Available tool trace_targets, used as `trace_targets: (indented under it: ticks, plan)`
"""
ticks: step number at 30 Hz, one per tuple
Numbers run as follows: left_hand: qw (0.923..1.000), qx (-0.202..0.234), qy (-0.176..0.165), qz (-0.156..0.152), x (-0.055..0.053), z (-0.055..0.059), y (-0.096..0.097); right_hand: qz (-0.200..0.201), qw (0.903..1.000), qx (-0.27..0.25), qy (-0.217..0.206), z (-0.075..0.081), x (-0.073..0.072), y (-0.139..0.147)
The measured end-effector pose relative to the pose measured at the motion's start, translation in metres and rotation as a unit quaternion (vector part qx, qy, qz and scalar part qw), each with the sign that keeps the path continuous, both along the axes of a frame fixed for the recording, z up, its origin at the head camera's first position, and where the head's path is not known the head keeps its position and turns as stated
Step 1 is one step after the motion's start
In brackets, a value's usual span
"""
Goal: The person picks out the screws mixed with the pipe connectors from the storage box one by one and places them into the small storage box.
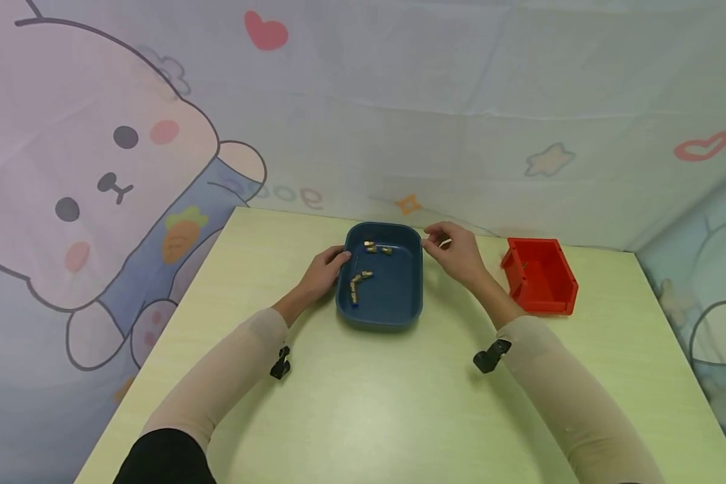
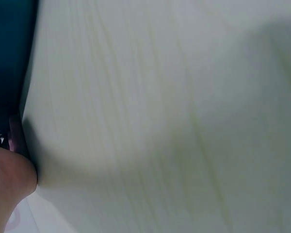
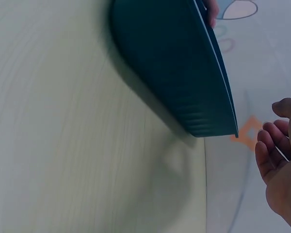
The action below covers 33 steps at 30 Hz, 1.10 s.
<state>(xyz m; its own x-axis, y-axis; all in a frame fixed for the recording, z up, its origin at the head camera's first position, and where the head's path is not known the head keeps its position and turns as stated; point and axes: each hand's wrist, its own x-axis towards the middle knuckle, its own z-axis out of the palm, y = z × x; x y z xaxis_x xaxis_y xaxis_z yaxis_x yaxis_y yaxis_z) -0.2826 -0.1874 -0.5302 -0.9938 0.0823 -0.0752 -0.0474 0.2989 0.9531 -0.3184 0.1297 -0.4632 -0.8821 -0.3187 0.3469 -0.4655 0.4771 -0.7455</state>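
A dark blue rectangular tray (image 1: 387, 321) sits on the table with several small brass fittings (image 1: 366, 275) inside, some near its far edge and others toward its left side. My left hand (image 1: 323, 271) grips the tray's left rim, thumb over the edge; in the left wrist view only part of that hand (image 2: 9, 174) shows beside the tray wall. Just off the far right corner of the tray is my right hand (image 1: 456, 255), its fingers loosely bent and holding nothing. From the right wrist view, a gap separates this hand (image 3: 283, 150) from the tray (image 3: 169, 73).
A red open-fronted bin (image 1: 538, 275) stands to the right of my right hand, with a tiny piece just visible inside. Behind the table's far edge hangs a printed cloth (image 1: 399, 101). The pale wood-grain table (image 1: 369, 403) extends in front of the tray.
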Motion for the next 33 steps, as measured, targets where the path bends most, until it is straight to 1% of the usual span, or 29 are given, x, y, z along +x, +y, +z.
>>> trace_targets:
  ticks: [6,15,22,28,33]
  plan:
    - [1.0,0.003,-0.002,-0.001,0.001,0.001,0.0,0.005,0.9996,-0.019,-0.021,0.004,0.002,-0.011]
    - [1.0,0.001,-0.002,-0.001,0.001,0.0,0.0,0.009,0.9988,-0.036,-0.032,0.003,0.003,-0.025]
    - [1.0,0.002,0.004,0.001,0.002,0.0,0.0,0.017,0.9991,-0.005,-0.039,-0.002,0.0,-0.036]
    - [1.0,0.004,0.005,0.002,0.001,-0.001,0.0,0.03,0.9987,-0.007,-0.039,-0.004,-0.001,-0.044]
    - [1.0,-0.001,0.006,0.001,0.002,0.0,0.0,0.034,0.9972,-0.013,-0.065,-0.007,-0.001,-0.049]
